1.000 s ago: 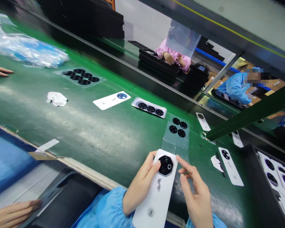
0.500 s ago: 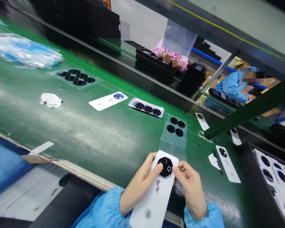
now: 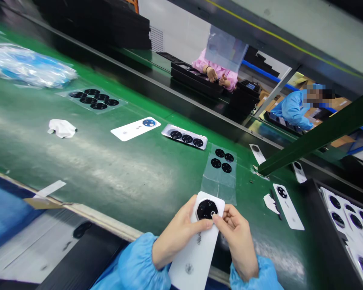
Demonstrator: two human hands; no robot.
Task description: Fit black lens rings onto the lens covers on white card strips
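A white phone back cover (image 3: 196,253) is held tilted over the front edge of the bench, its top end pointing away from me. A black lens disc (image 3: 204,209) with a silver rim sits at that end. My left hand (image 3: 176,230) grips the cover from the left, its thumb lying just under the disc and its other fingers hidden behind. From the right, my right hand (image 3: 238,235) pinches the cover's edge, with its thumb on the disc's lower right. Just beyond the cover lies a clear film sheet (image 3: 219,177) bearing several black lens discs.
Farther off are a lens strip (image 3: 184,138), another white cover (image 3: 130,130), a disc sheet (image 3: 93,100) and crumpled white paper (image 3: 62,128). On the right, a cover (image 3: 290,211) lies near a black tray (image 3: 316,225) of covers. A green post (image 3: 308,139) slants overhead. Two people sit beyond the bench.
My left thumb has slid down from the black disc to just below it. My right thumb has moved slightly left, further onto the disc. The view has shifted slightly.
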